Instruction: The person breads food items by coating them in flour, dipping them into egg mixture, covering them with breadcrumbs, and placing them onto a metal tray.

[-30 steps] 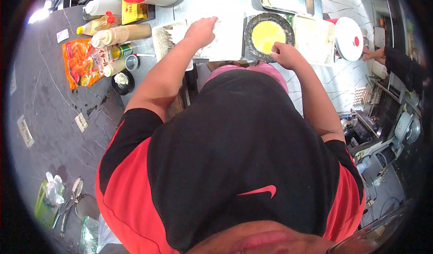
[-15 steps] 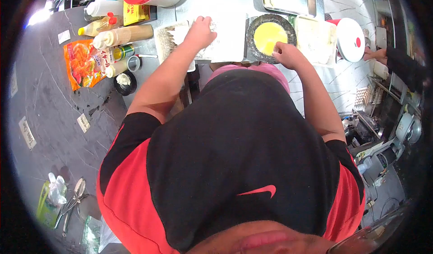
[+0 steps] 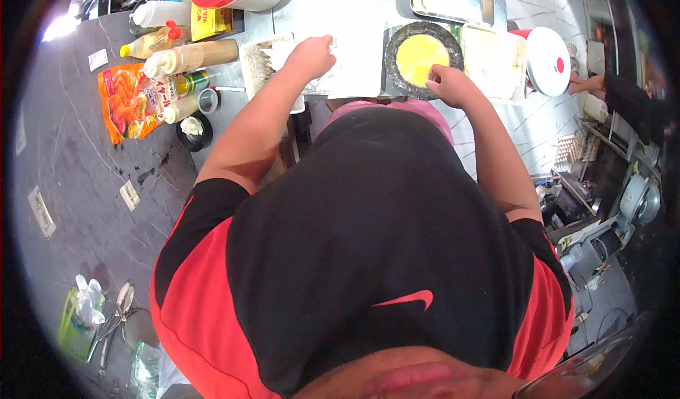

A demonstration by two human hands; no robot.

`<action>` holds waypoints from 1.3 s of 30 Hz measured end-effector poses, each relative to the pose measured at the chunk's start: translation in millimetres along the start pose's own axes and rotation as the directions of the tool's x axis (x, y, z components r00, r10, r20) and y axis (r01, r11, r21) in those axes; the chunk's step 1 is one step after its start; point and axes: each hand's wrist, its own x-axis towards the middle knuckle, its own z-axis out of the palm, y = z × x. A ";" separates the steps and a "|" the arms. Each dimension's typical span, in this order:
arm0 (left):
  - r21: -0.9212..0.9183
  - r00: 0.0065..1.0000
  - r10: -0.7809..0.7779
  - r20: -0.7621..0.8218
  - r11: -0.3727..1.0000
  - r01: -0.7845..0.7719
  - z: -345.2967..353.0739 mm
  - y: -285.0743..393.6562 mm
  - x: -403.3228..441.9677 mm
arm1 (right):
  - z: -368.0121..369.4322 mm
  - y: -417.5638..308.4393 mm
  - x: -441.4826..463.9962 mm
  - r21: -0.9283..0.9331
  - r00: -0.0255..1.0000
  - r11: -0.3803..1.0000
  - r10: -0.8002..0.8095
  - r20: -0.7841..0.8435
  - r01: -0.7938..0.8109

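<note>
- Your left hand (image 3: 312, 58) is hovering over or touching the left part of the white tray (image 3: 363, 60), fingers curling loosely; whether it is gripping anything is not showing.
- Your right hand (image 3: 448, 86) is reaching over the near right edge of the dark bowl (image 3: 391, 46), fingers and thumb bunching partly closed; you cannot tell whether they are pinching anything.
- The yellow liquid (image 3: 416, 53) is sitting in that bowl, just ahead and left of your right hand.
- A long tray (image 3: 246, 72) with dark-streaked pieces is lying just left of your left hand.
- A pale container (image 3: 496, 63) is resting ahead and right of your right hand, with a white lid (image 3: 547, 62) showing farther right.
- A metal pan (image 3: 484, 22) is standing beyond the bowl on the worktop (image 3: 333, 6).
- Squeeze bottles (image 3: 202, 54) and an orange bag (image 3: 127, 101) are lying well left of your left hand.
</note>
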 end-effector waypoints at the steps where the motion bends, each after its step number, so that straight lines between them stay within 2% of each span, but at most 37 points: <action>1: 0.003 1.000 -0.001 0.001 1.000 0.001 -1.6 0.2 -3.5 | -0.1 0.0 0.1 0.000 1.000 1.000 -0.001 0.001 0.001; 5: 0.062 0.995 0.050 -0.090 0.997 -0.044 16.1 -11.3 -3.9 | 0.6 -2.4 0.9 -0.010 1.000 1.000 -0.004 -0.004 0.004; 8: 0.118 0.999 0.042 -0.028 0.992 -0.039 25.9 -17.6 3.4 | 0.2 -2.7 0.1 -0.011 1.000 1.000 -0.010 -0.005 0.010; 14: 0.054 0.998 -0.022 -0.054 0.998 0.025 23.1 -5.2 -0.3 | -2.3 -5.0 -2.0 0.002 1.000 1.000 -0.005 0.000 0.005; 17: 0.000 0.990 -0.070 -0.119 0.998 0.070 2.9 9.0 -11.9 | -2.3 -0.9 -4.6 0.006 1.000 1.000 -0.001 -0.005 0.001; 20: -0.079 0.970 0.070 -0.231 0.993 -0.090 -16.7 10.5 -27.8 | -8.8 -4.2 -7.5 -0.003 1.000 1.000 0.016 -0.001 -0.016; 23: -0.081 0.899 0.237 -0.367 0.955 -0.285 -21.5 5.4 -32.5 | -4.1 1.0 -7.7 0.002 0.999 1.000 0.007 -0.042 -0.006; 29: -0.016 0.907 0.266 -0.328 0.958 -0.287 -33.1 8.6 -36.4 | -5.9 0.1 -12.7 -0.013 0.999 1.000 -0.004 -0.040 0.003; 31: -0.041 0.899 0.259 -0.352 0.956 -0.292 -35.2 9.3 -41.9 | -10.8 -5.4 -17.2 -0.024 1.000 1.000 0.014 0.007 -0.014; 35: -0.102 0.911 0.177 -0.373 0.968 -0.230 -48.5 18.7 -50.9 | -13.1 -4.9 -19.4 -0.017 1.000 1.000 0.005 -0.003 -0.005; 39: -0.106 0.915 0.186 -0.357 0.965 -0.238 -50.7 18.8 -50.4 | -10.3 -0.3 -19.8 -0.032 0.998 0.999 -0.043 -0.045 0.041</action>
